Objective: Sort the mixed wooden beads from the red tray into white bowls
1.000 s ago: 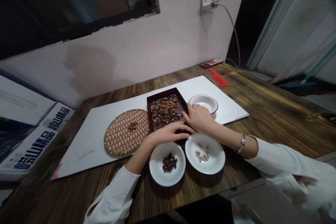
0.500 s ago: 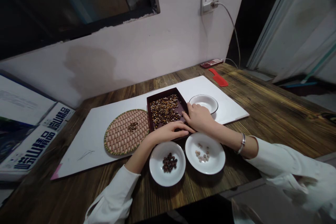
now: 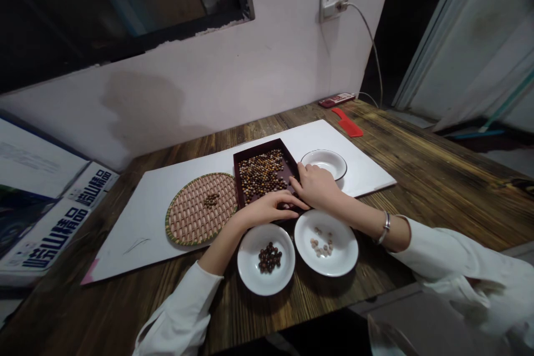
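Observation:
My left hand lies over the near edge of a dark red tray. Its fingers stretch to the right with the thumb apart, and nothing shows in them. At the tray's right wall is my right hand, its fingers curled over the rim and the thumb on the inner side. Many small brown, tan and yellowish beads fill mostly the tray's left and middle. Just below my hands stand a white bowl with dark brown beads and a white plate with several pale beads.
Left of the tray, a round woven mat carries a few brown beads. An empty white dish sits behind my right hand on the white board. Farther back are a red comb and a phone. Printed boxes stand left.
Both hands stay in nearly the same place. My left thumb and fingers have shifted very slightly at the tray's near edge.

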Tool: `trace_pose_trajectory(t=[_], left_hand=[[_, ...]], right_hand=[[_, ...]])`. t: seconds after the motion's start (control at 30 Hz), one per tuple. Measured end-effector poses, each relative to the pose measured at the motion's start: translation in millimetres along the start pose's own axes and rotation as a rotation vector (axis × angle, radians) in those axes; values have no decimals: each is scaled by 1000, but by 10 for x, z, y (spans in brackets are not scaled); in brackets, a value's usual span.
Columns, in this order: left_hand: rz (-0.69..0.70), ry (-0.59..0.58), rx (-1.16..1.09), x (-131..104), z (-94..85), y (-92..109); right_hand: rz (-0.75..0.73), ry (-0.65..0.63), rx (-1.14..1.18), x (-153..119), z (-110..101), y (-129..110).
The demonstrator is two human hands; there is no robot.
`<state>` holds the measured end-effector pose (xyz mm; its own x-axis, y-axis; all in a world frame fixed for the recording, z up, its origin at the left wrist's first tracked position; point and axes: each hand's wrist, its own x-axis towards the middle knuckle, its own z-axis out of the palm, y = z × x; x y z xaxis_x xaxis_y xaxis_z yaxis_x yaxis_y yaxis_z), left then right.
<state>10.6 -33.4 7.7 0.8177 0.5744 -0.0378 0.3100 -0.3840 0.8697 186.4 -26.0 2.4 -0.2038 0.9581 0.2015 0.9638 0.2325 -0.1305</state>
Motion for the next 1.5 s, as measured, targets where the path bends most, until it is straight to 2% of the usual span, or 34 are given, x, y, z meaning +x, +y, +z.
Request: trace_pose_trajectory(t=[0.27,0.4,0.53,0.7,1.33,1.5], left_hand=[[-140,46,-186,8,33,43],[-128,72,-283,9,40,-26],[-156,100,-258,18,37,-69],[-196,106,-218,21,24,-63],[-246,110,-470,17,25,-34],[-223,92,-467,11,29,-18]], right_hand=[[-9,14,-13,-8,12,1],[-8,12,-21,-10,7,-4],[-2,6,-12,-7,-2,-9],[-4,2,-3,-6,-5,-4],[2,-18,-20,-16,-25,-16],[2,-5,-26,-17,-19,-16]])
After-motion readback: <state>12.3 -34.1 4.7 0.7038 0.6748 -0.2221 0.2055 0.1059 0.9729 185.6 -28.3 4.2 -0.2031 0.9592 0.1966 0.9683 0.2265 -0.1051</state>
